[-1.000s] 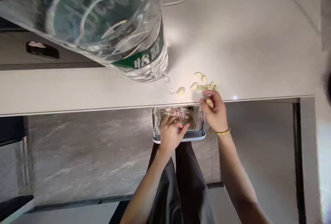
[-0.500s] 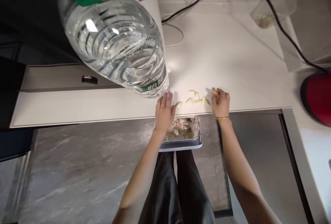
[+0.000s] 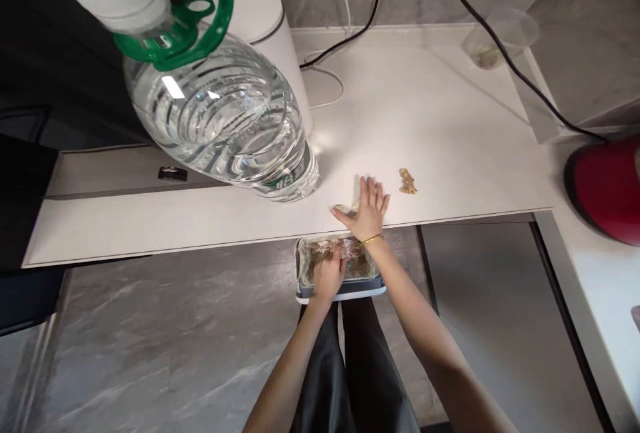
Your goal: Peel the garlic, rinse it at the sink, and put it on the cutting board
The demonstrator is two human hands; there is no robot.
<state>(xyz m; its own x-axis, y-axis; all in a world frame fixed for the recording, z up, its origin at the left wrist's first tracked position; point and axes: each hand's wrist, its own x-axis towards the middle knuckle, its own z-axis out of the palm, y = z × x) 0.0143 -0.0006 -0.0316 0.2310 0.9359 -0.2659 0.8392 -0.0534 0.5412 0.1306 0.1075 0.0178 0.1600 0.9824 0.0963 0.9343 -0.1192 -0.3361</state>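
**Operator:** Report hand states and where the cloves are.

**Manual:** Your right hand (image 3: 369, 212) lies flat on the counter (image 3: 450, 120), fingers spread, palm down at the front edge. It covers a pile of peeled cloves (image 3: 341, 209); only one pale bit shows at the thumb side. Your left hand (image 3: 330, 270) is cupped loosely below the edge, over the lined bin (image 3: 340, 292) between your knees. I cannot tell whether it holds anything.

**Operator:** How will the cloves handle?

**Manual:** Judged light, firm, smooth and likely to roll or skid on the glossy top. Keep your palm low and fingers together; do not pinch singly. The bin sits just below the edge.

**Operator:** Anything nearby?

**Manual:** A knobbly brown scrap (image 3: 408, 182) lies right of your hand, apart from it. The large water bottle (image 3: 220, 120) stands to the left.
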